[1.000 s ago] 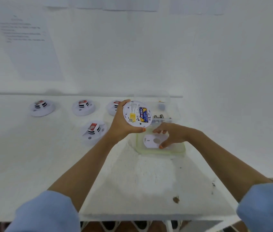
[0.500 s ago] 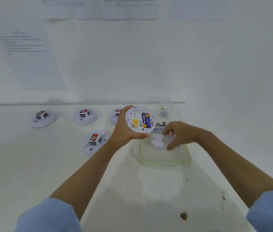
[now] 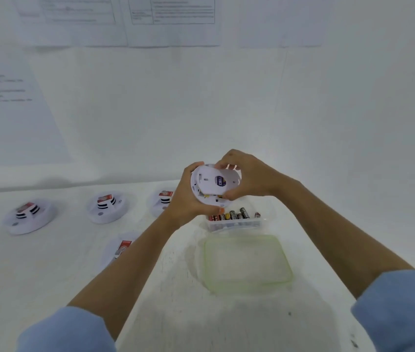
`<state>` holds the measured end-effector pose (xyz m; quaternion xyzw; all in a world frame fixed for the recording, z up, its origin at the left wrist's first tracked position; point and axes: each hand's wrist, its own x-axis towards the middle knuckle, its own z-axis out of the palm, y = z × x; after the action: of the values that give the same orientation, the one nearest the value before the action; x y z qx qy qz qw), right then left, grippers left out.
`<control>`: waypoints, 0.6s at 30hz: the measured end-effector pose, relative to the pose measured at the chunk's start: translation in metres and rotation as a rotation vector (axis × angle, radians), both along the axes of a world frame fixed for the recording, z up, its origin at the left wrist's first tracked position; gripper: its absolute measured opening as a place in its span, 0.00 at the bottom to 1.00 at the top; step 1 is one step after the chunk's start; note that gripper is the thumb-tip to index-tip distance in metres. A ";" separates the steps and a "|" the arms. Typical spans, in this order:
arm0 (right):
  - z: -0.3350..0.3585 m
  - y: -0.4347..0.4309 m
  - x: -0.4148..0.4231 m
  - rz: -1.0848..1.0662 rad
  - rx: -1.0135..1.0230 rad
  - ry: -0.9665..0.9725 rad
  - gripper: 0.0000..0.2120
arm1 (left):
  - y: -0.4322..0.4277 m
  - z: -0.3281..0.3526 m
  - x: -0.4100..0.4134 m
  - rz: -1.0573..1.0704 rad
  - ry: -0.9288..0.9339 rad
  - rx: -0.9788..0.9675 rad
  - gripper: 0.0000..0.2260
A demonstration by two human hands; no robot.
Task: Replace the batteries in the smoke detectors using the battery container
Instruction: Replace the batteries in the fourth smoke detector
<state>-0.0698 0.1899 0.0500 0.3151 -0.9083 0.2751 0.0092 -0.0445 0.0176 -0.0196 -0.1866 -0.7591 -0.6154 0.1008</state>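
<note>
Two hands (image 3: 183, 200) (image 3: 248, 179) gripping one smoke detector (image 3: 210, 185), four detectors (image 3: 29, 217) (image 3: 108, 207) (image 3: 162, 201) (image 3: 121, 250) on table (image 3: 48, 280)

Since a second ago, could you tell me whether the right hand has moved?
Yes: the right hand left the green-rimmed lid and rose to the smoke detector in the left hand.

This looks like a staged test room or lab bench, not a home. A plain white tabletop (image 3: 36, 288) meets a blank white wall (image 3: 226, 110). Printed white paper sheets with tables and lines of text (image 3: 170, 21) are stuck on the wall. Several identical round white plastic smoke detectors (image 3: 104, 207) lie in a row.
</note>
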 end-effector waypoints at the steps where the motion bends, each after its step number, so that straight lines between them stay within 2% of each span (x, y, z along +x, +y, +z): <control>1: -0.002 -0.001 0.000 0.008 -0.002 -0.001 0.30 | 0.001 -0.002 0.000 -0.008 0.010 0.004 0.36; 4: -0.008 -0.003 0.004 0.023 -0.016 0.006 0.30 | -0.001 -0.010 -0.003 -0.024 0.016 0.018 0.42; 10: -0.006 0.001 -0.004 0.046 0.012 0.024 0.31 | 0.004 -0.007 -0.010 -0.031 0.017 0.016 0.41; 18: -0.006 0.004 -0.016 0.071 0.027 0.029 0.30 | 0.007 -0.012 -0.018 -0.022 -0.020 0.026 0.46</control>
<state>-0.0856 0.1940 0.0437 0.3512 -0.9000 0.2581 0.0083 -0.0624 0.0248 -0.0318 -0.1876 -0.7498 -0.6283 0.0889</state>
